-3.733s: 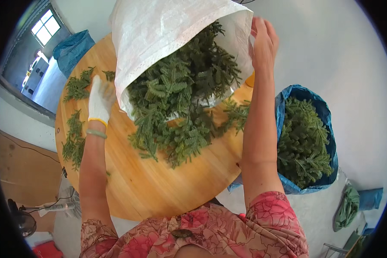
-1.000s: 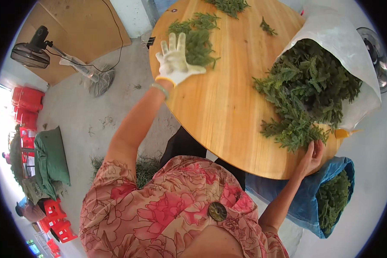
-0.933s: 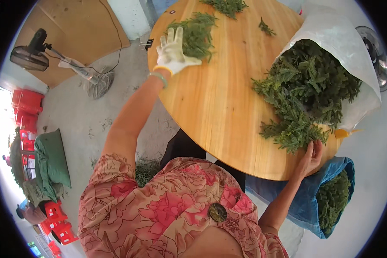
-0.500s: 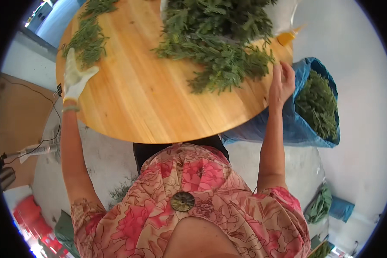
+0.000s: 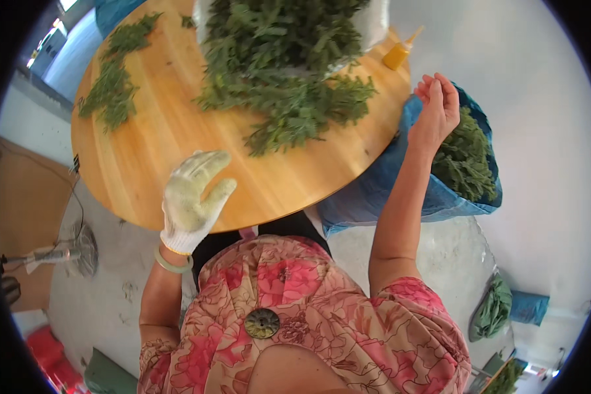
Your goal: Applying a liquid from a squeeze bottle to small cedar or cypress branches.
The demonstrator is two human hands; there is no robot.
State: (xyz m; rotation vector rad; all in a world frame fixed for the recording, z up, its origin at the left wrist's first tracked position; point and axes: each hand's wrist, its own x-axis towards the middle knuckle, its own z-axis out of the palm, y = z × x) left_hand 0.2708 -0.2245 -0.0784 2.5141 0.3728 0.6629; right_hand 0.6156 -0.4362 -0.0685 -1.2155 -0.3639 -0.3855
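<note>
My left hand (image 5: 194,197), in a white and pale-green work glove, hovers by the near edge of the round wooden table (image 5: 157,134). Its thumb stands apart from the fingers and nothing shows between them. Bare, my right hand (image 5: 435,113) is raised beside the table's right edge, above the blue bag (image 5: 374,190) of green sprigs (image 5: 466,161). The fingers bend loosely, slightly apart, with nothing visible in them. A large heap of evergreen sprigs (image 5: 276,39) spills from a white container (image 5: 375,26) onto the table. A garland-like row of sprigs (image 5: 110,85) lies at the left.
An orange-yellow glue bottle (image 5: 395,56) with a thin nozzle stands at the table's right edge. A black clip (image 5: 77,163) sits on the left edge. On the floor are a fan (image 5: 82,249) at left and a green sack (image 5: 491,308) at right.
My left hand has drawn back from the left row of sprigs, toward me and rightward. My right hand has lifted off the table edge to over the blue bag. The view has shifted.
</note>
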